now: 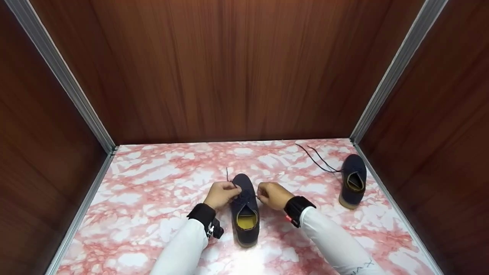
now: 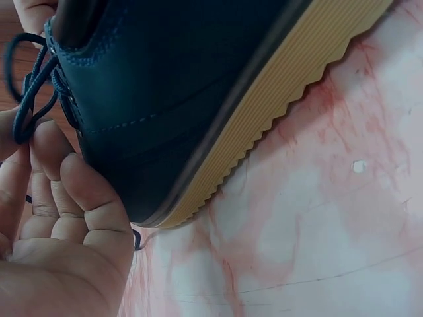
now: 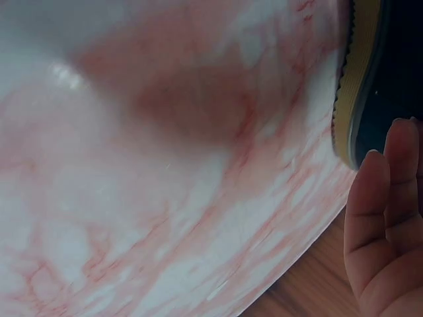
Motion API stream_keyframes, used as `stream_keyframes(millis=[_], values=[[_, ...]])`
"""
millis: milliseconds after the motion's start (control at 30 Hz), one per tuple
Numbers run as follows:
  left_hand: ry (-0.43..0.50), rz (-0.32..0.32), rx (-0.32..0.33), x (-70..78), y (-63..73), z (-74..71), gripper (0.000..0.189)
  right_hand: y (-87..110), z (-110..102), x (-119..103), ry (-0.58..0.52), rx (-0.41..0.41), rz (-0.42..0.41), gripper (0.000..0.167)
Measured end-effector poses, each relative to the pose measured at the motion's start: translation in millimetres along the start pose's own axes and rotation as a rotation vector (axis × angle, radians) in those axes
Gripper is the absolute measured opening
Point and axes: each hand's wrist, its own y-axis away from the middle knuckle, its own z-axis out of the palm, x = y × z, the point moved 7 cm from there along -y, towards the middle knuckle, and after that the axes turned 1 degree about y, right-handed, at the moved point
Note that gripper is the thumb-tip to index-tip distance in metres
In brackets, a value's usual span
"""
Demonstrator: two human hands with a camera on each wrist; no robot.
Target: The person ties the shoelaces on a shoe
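A dark navy lace-up shoe (image 1: 245,229) with a yellow insole stands upright on the tabletop, toe pointing away from me. Its tan ridged sole (image 2: 264,112) shows in the left wrist view. My left hand (image 1: 221,194) is at the left of the laces, thumb and fingertips pinching a looped shoelace (image 2: 28,109). One lace end sticks out beyond that hand. On the shoe's other side, my right hand (image 1: 272,194) has its fingers curled, with a short bit of dark lace running to the fingertips. The right wrist view shows only its fingers (image 3: 367,191) beside the shoe.
A matching shoe (image 1: 352,183) stands at the right, its long loose laces (image 1: 317,160) trailing toward the back. The tabletop (image 1: 153,214) has a red and white marbled pattern. Brown wood-grain panels (image 1: 229,76) with grey metal corner posts enclose its back and sides.
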Motion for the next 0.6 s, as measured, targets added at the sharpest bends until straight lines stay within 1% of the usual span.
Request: stream_keyframes(millis=[67, 267, 300, 467, 600], values=[[0.014, -0.010, 0.002, -0.2, 0.7, -0.2, 0.017, 2.2, -2.8, 4.6, 0.017, 0.004, 0.008, 0.012], [0.028, -0.005, 0.011, 1.7, 2.6, -2.0, 0.018, 10.3, -10.0, 22.9, 0.043, 0.017, 0.031, 0.013], [0.023, 0.002, 0.011, 2.6, 2.8, -2.3, 0.018, 11.7, -11.0, 26.5, 0.048, 0.019, 0.037, 0.013], [0.017, -0.005, 0.017, 1.6, 2.0, -3.5, 0.017, 18.0, -16.1, 40.9, 0.079, 0.041, 0.045, 0.013], [0.017, -0.012, 0.019, -0.1, 1.5, -3.7, 0.018, 21.6, -17.3, 49.3, 0.120, 0.034, 0.045, 0.013]])
